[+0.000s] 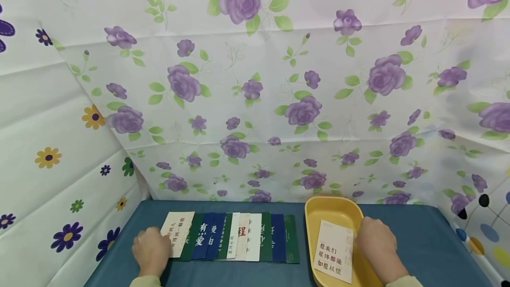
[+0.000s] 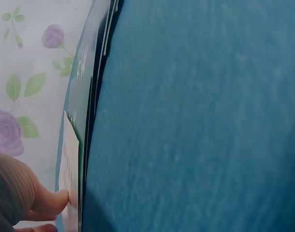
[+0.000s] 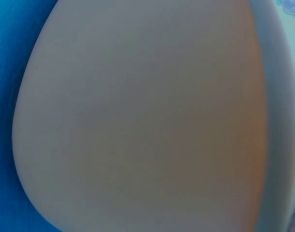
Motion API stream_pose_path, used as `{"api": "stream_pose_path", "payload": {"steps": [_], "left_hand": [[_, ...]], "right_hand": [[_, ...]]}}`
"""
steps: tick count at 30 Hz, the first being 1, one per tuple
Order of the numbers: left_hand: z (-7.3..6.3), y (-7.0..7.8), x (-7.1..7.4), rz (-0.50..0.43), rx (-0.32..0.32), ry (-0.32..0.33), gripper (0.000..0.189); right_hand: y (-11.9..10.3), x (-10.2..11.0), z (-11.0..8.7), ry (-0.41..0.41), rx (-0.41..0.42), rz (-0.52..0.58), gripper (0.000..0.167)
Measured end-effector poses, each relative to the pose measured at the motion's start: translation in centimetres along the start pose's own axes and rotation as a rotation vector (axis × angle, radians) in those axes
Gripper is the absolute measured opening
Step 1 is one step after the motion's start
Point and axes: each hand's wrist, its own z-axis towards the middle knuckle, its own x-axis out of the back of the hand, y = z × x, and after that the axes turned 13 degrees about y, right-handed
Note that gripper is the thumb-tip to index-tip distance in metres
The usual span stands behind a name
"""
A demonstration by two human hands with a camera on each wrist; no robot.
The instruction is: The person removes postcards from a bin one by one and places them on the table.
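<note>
My left hand [image 1: 151, 248] is at the left end of a row of overlapping cards [image 1: 235, 238], green, blue and white with printed characters. It pinches the edge of the pale leftmost card [image 1: 181, 229]; in the left wrist view the thumb [image 2: 53, 202] lies against that pale card [image 2: 70, 169]. My right hand [image 1: 376, 240] grips the right rim of a yellow tray [image 1: 338, 209], fingers curled over it. Inside the tray lies one white card [image 1: 334, 251] with dark red characters. The right wrist view shows only the tray's smooth surface [image 3: 137, 121], close and blurred; the hand is out of it.
A blue-green cloth [image 1: 239, 276] covers the table. Behind it hangs a white sheet [image 1: 255, 114] with purple roses, and another flowered sheet [image 1: 52, 198] stands along the left. At the right, a sheet with coloured dots [image 1: 490, 234] borders the table.
</note>
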Motion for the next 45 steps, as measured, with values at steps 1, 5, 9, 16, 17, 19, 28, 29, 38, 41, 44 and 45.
{"api": "stream_pose_path", "payload": {"steps": [1,5,9,16,17,19,28,29,38,41,44,45], "left_hand": [[0.0,0.1,0.0,-0.011,-0.004,0.008,0.022],[-0.2,1.0,0.1,-0.140,-0.004,0.047,0.021],[-0.7,2.9,1.0,-0.304,-0.032,0.129,0.014],[-1.8,9.0,3.6,-0.491,-0.187,0.251,0.025],[-2.0,10.0,3.9,-0.511,-0.207,0.256,0.029],[-2.7,12.1,4.6,-0.537,-0.241,0.253,0.034],[-7.5,20.3,6.2,-0.593,-0.352,0.111,0.048],[-8.1,21.0,6.4,-0.597,-0.368,0.093,0.049],[-13.3,26.0,6.8,-0.626,-0.467,-0.136,0.077],[-14.6,26.8,6.6,-0.631,-0.479,-0.198,0.083],[-15.8,27.5,6.3,-0.625,-0.510,-0.222,0.084],[-16.2,27.7,6.2,-0.616,-0.525,-0.219,0.084]], "right_hand": [[0.0,0.0,0.0,0.004,0.001,0.002,0.024],[0.0,0.0,0.0,0.014,0.003,0.004,0.022],[-0.1,0.0,0.0,0.006,0.003,0.001,0.022],[-0.1,0.1,0.1,-0.023,-0.005,-0.009,0.021],[-0.1,0.1,0.1,-0.026,-0.006,-0.009,0.021],[-0.1,0.2,0.1,-0.035,-0.010,-0.010,0.020],[-0.2,0.2,0.0,-0.037,-0.004,-0.002,0.020],[-0.2,0.1,0.0,-0.037,-0.004,-0.003,0.020],[0.0,-0.2,0.1,-0.024,-0.013,-0.006,0.020],[-0.1,-0.1,0.1,-0.021,-0.016,-0.002,0.019],[-0.2,0.0,0.1,-0.014,-0.013,-0.003,0.019],[-0.2,0.0,0.0,-0.011,-0.011,-0.003,0.020]]}}
